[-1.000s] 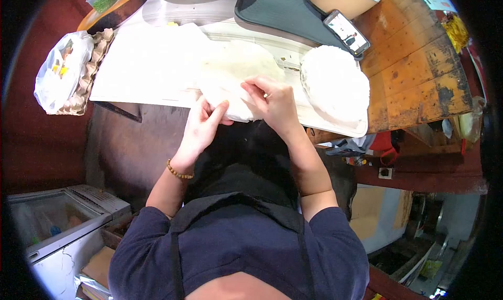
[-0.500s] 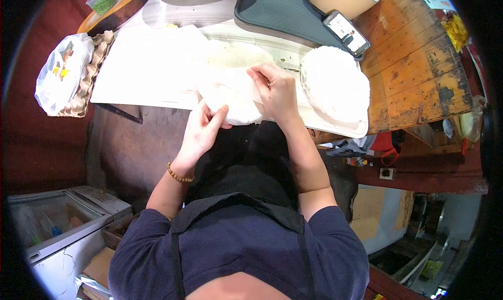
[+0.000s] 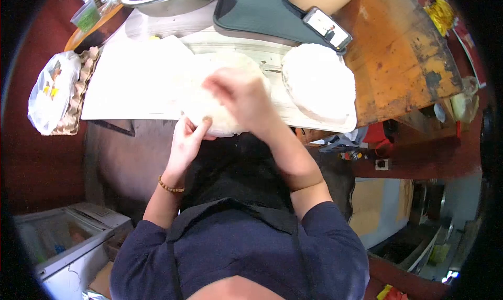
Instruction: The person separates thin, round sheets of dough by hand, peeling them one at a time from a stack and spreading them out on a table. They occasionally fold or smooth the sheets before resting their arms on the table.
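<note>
A round, thin white sheet lies over the middle of the pale work surface, its near edge close to my apron. My left hand pinches the sheet's near left edge between thumb and fingers. Above the sheet is my right hand, blurred by motion, its fingers bent; whether they hold anything is unclear. On the right, a thick stack of round white sheets rests on a white tray. Left of the middle lies a bright white board or sheet, washed out by glare.
A metal bowl of grains stands at the back. Behind the stack are a dark tray and a phone with its screen lit. An egg carton and a plastic bag lie at the left edge.
My right hand has moved left across the sheet. The sheet's near part, bunched between my hands before, now looks flatter. The camera view has shifted, showing more of the bowl.
</note>
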A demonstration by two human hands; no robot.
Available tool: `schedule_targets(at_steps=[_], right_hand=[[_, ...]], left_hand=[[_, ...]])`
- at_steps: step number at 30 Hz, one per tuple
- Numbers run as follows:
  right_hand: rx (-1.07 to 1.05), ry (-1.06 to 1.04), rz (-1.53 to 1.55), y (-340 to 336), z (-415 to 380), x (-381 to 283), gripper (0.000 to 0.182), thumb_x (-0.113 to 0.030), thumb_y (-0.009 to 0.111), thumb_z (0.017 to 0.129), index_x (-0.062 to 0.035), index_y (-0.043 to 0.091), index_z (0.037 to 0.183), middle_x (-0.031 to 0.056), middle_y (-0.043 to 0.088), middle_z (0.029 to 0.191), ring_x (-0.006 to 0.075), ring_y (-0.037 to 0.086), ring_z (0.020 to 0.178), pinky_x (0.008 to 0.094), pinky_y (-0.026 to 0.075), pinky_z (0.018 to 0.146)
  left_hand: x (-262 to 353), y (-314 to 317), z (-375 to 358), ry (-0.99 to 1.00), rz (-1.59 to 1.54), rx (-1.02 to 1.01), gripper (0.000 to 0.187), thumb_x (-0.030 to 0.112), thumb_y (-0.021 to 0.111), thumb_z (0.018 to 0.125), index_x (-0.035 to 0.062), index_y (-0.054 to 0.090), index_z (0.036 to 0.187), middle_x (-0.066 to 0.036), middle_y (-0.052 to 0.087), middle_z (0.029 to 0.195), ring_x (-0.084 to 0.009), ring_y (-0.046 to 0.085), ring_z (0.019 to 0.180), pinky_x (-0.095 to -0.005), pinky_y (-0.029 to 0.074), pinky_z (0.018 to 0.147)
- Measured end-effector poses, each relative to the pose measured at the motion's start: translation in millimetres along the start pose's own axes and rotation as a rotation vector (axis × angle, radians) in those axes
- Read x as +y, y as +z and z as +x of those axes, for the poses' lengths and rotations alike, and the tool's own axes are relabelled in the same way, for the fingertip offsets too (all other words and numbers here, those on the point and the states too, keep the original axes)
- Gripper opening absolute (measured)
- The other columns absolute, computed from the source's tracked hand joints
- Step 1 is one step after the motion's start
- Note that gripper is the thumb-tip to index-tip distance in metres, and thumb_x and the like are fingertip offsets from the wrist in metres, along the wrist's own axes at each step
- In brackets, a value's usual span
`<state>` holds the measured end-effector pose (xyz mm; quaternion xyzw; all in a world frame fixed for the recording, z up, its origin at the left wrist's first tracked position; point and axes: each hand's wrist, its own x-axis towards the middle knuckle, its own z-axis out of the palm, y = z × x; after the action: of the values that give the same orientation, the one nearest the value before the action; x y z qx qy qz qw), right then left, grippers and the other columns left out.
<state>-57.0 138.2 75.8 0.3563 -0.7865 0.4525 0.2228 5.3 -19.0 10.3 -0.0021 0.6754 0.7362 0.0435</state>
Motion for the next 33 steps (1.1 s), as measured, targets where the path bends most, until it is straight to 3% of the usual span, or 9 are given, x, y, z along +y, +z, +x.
schedule_targets(at_steps=[5,9,12,16,17,22,26,30,33], right_hand=[[-0.188,0.015,-0.098,26.5,-0.5,-8.5,0.011,-0.015,0.062,0.084,-0.0038,0.06,0.084,0.0128,0.062,0.078,0.0301,0.063,0.071,0.0375,0.049,0.061],[-0.181,-0.097,-0.25,41.7,-3.5,-9.5,0.011,-0.016,0.059,0.077,-0.0071,0.061,0.083,0.0091,0.062,0.08,0.0254,0.064,0.076,0.0381,0.051,0.068],[-0.129,-0.264,-0.279,54.4,-3.6,-14.3,0.014,-0.016,0.058,0.075,-0.0091,0.063,0.086,0.0054,0.063,0.085,0.0215,0.062,0.085,0.0351,0.048,0.078],[-0.174,-0.318,-0.3,69.9,-4.1,-20.1,0.029,-0.016,0.059,0.077,-0.0081,0.063,0.104,0.0077,0.06,0.109,0.0219,0.054,0.106,0.0387,0.04,0.092],[-0.175,-0.316,-0.322,66.4,-3.8,-22.9,0.034,-0.016,0.061,0.077,-0.0072,0.062,0.11,0.0097,0.058,0.117,0.0239,0.052,0.111,0.0406,0.038,0.094],[-0.32,-0.182,-0.353,39.4,-16.6,-31.4,0.044,-0.018,0.068,0.077,-0.0063,0.057,0.119,0.0115,0.052,0.127,0.028,0.048,0.118,0.0433,0.035,0.098],[-0.367,-0.149,-0.453,32.8,-37.4,-7.8,0.036,-0.016,0.067,0.078,-0.0085,0.059,0.112,0.0097,0.054,0.123,0.0251,0.05,0.116,0.0436,0.036,0.096],[-0.316,-0.11,-0.473,27.8,-44.2,3.4,0.026,-0.015,0.064,0.08,-0.0093,0.061,0.105,0.0071,0.06,0.111,0.023,0.056,0.106,0.0413,0.038,0.092],[-0.258,-0.022,-0.446,26.9,-42.3,4.3,0.015,-0.014,0.062,0.082,-0.0088,0.062,0.096,0.0039,0.064,0.096,0.0221,0.059,0.095,0.0404,0.039,0.087]], left_hand=[[24.0,-27.9,-1.0,-0.164,0.312,-0.064,0.03,0.023,0.053,0.095,-0.0051,0.056,0.084,-0.012,0.064,0.063,-0.0166,0.063,0.048,-0.0228,0.051,0.048],[32.9,-31.6,-8.2,-0.026,-0.081,0.14,0.034,0.03,0.041,0.1,0.0009,0.057,0.093,-0.008,0.066,0.082,-0.0155,0.065,0.069,-0.0271,0.053,0.067],[18.7,-39.1,-4.9,0.019,-0.955,-0.11,0.034,0.032,0.035,0.101,0.0029,0.053,0.108,-0.008,0.061,0.103,-0.0176,0.056,0.102,-0.0332,0.047,0.088],[8.3,-49.9,6.1,-0.094,-1.229,0.034,0.034,0.028,0.031,0.102,0.0015,0.052,0.103,-0.006,0.06,0.097,-0.0166,0.057,0.09,-0.0325,0.048,0.084],[-12.6,-65.6,13.9,-0.011,-1.406,-0.26,0.039,0.029,0.028,0.103,-0.0017,0.051,0.108,-0.009,0.061,0.101,-0.0178,0.058,0.095,-0.0332,0.048,0.086],[64.7,-135.1,15.9,0.259,-1.469,0.171,0.052,0.031,0.022,0.103,-0.0126,0.037,0.125,-0.028,0.048,0.125,-0.0365,0.046,0.121,-0.0459,0.038,0.106],[121.9,-279.6,77.4,0.751,-0.711,0.726,0.04,0.031,0.036,0.1,-0.0049,0.05,0.112,-0.016,0.058,0.105,-0.0272,0.058,0.094,-0.0398,0.048,0.092],[136.3,-392.1,123.3,0.129,1.444,1.421,0.056,0.051,0.044,0.092,0.0037,0.06,0.118,-0.016,0.051,0.132,-0.0399,0.038,0.128,-0.0557,0.028,0.106],[138.2,-376.8,117.1,0.283,1.603,1.378,0.06,0.055,0.043,0.091,0.0082,0.057,0.126,-0.019,0.044,0.139,-0.0422,0.021,0.138,-0.0587,0.02,0.109]])
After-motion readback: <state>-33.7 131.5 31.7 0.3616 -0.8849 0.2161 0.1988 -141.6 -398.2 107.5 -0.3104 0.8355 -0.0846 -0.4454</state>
